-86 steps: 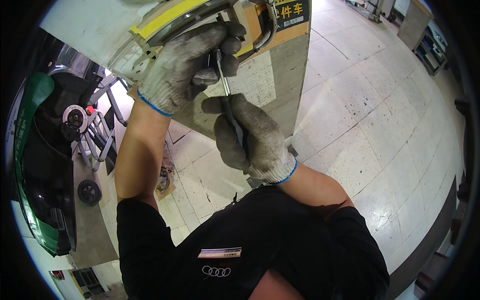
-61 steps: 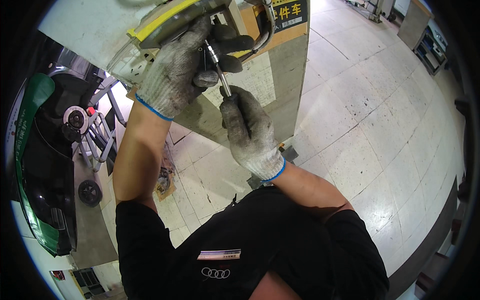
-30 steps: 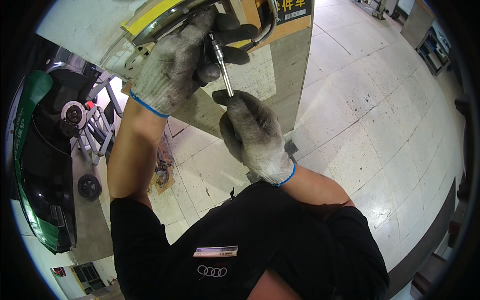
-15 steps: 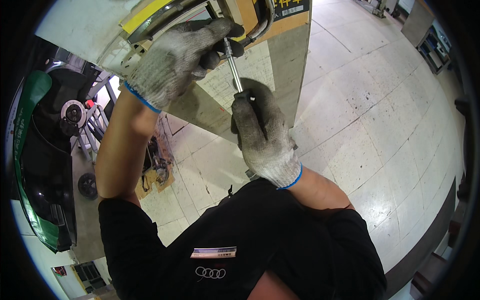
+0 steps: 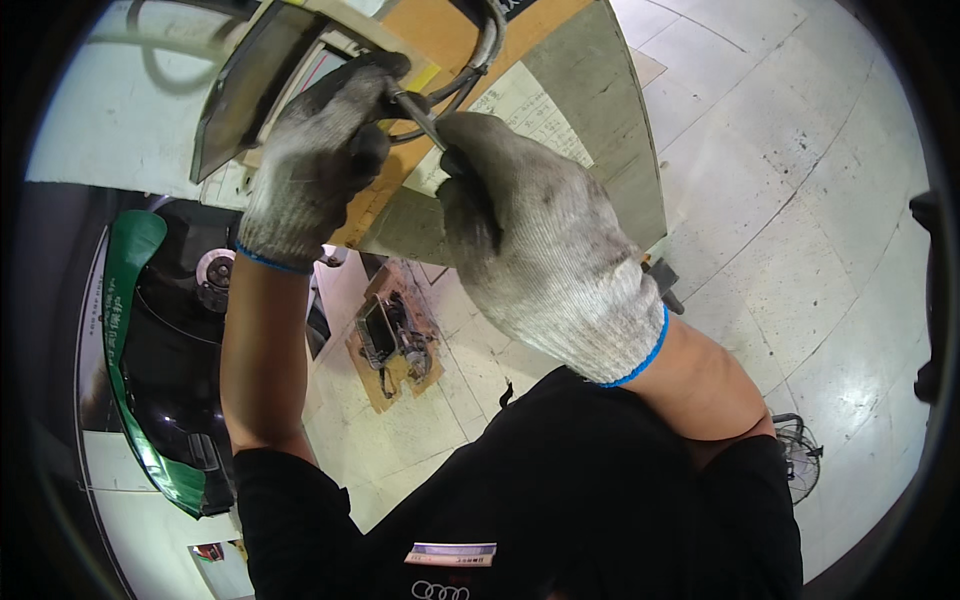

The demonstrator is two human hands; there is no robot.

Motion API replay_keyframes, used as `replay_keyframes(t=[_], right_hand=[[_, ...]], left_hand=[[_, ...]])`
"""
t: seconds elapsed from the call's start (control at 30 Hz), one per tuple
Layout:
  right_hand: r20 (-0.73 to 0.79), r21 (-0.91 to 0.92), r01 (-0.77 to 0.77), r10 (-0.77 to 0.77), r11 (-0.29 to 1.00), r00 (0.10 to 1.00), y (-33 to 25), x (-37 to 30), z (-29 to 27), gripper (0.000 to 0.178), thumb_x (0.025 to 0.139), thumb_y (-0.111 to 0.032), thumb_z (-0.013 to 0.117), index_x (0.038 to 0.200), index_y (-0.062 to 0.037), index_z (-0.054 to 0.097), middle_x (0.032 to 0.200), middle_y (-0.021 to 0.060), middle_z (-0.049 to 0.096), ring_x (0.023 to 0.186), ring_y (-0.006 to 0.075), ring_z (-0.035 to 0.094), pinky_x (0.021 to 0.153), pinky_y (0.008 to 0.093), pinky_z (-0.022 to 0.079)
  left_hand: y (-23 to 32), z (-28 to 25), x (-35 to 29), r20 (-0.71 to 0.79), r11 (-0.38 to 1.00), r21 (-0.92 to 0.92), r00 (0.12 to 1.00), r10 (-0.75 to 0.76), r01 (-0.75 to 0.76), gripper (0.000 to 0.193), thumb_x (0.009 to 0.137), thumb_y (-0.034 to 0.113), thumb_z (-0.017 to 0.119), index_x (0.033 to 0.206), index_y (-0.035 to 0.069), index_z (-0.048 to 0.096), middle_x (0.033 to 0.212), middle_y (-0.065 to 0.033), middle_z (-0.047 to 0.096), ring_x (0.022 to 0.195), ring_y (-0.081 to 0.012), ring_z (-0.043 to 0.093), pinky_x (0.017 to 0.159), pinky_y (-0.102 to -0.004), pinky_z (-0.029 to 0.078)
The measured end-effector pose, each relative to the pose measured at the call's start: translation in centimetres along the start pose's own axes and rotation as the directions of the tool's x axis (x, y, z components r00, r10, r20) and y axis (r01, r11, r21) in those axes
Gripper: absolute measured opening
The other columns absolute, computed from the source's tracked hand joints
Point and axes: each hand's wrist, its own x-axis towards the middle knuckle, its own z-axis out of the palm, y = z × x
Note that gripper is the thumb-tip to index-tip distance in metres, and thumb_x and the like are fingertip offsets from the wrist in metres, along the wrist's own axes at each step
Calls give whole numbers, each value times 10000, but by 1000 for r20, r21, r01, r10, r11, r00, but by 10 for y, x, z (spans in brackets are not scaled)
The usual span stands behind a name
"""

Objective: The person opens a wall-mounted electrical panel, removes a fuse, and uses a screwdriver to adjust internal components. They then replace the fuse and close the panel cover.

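Both my hands wear grey-white knit gloves with dark, dirty fingers and blue cuffs. My right hand [image 5: 555, 235] is closed round the dark handle of a driver tool with a slim chrome shaft [image 5: 421, 120]. The shaft points up and left toward my left hand [image 5: 310, 165]. My left fingers are bent and pinch at the shaft's far end; the tip itself is hidden by them. Just beyond my left hand stands a dark-edged frame [image 5: 245, 90] on a pale surface. A grey hose [image 5: 490, 40] curves close by the shaft.
A sheet of handwritten paper [image 5: 545, 115] lies on a grey panel [image 5: 620, 120] with an orange-brown board [image 5: 410, 30]. Mechanical parts [image 5: 395, 335] lie on cardboard on the tiled floor. At left is a dark car with a green cover [image 5: 125, 270]; a round wire-guarded fan [image 5: 803, 460] is at lower right.
My view has shifted. My right hand with the driver has moved up and left, closer to my left hand, and the shaft is now more slanted. Less of the shaft shows.
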Motion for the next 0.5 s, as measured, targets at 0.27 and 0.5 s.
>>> replay_keyframes(t=[0.27,0.5], right_hand=[[48,-280,267,-265,922,963,10,13,-10,302,987,-72,576,1270,25,614,979,195,709,864,281,728,776,392,594],[219,-603,372,-302,706,928,-11,23,-22,327,993,-87,585,1306,4,613,1009,173,715,857,248,719,752,364,596]], left_hand=[[8,0,0,-62,925,245,947,315,-291,444,905,20,610,1338,114,622,1057,-161,737,883,-332,727,724,-408,585],[-1,9,-2,-113,951,227,964,240,-210,444,903,37,627,1338,125,610,1074,-137,748,886,-323,729,746,-413,592]])
